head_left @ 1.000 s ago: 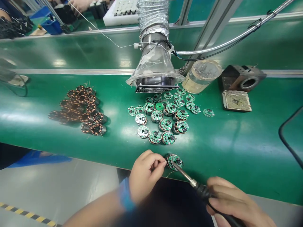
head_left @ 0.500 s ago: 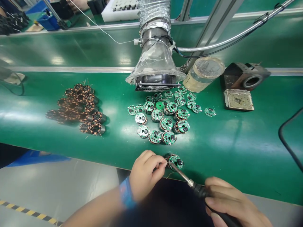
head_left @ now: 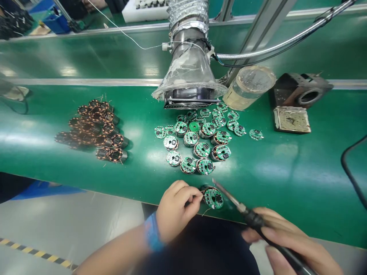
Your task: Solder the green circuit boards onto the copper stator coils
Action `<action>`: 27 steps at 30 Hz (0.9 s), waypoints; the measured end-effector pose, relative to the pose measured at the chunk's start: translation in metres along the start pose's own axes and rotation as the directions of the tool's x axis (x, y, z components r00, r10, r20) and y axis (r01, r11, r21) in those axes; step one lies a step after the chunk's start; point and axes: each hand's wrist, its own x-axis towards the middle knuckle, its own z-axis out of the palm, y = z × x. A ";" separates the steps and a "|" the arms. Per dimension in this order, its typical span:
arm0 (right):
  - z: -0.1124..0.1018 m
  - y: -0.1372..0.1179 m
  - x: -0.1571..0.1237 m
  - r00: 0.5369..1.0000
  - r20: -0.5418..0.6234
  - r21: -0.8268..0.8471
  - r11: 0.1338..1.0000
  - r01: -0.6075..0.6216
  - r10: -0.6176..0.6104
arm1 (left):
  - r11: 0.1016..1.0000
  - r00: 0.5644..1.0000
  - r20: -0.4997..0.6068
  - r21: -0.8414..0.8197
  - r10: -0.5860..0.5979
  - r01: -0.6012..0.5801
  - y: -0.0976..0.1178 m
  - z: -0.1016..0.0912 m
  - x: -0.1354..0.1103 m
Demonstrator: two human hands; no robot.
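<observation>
My left hand (head_left: 176, 208) is closed in a pinch at the table's near edge, fingertips against the left side of a round green circuit board on a copper coil (head_left: 213, 197). What the pinch holds is too thin to name. My right hand (head_left: 289, 240) grips the black handle of a soldering iron (head_left: 243, 208). The iron's metal tip points up and left and hovers just above and to the right of that board, clear of it.
A cluster of several green boards on coils (head_left: 200, 143) lies mid-table. Bare copper coils (head_left: 96, 130) are piled at the left. A fume extractor hood (head_left: 189, 82), a round tin (head_left: 249, 88), a dark iron stand (head_left: 302, 89) and a sponge pad (head_left: 291, 119) stand behind. A black cable (head_left: 348, 173) curves at right.
The soldering iron's tip has lifted off the board and swung up to the right. My right hand has drawn back slightly. My left hand stays pinched beside the board.
</observation>
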 end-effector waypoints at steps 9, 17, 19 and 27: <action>0.046 0.015 0.016 1.000 -0.018 -0.108 0.994 -0.011 0.009 | 0.992 0.990 -0.077 0.029 0.122 -0.120 -0.007 0.000 -0.007; 0.056 0.016 0.016 0.989 -0.148 -0.086 0.996 -0.003 -0.010 | 0.965 0.978 -0.044 -0.161 0.203 -0.208 -0.006 0.002 -0.013; 0.059 0.016 0.014 0.986 -0.165 -0.109 0.994 -0.003 -0.015 | 0.965 0.991 -0.074 -0.231 0.109 -0.123 0.001 0.003 -0.010; 0.062 0.015 0.018 0.981 -0.193 -0.115 0.993 -0.035 0.012 | 0.961 0.972 -0.156 -0.241 -0.178 0.137 0.012 0.008 -0.007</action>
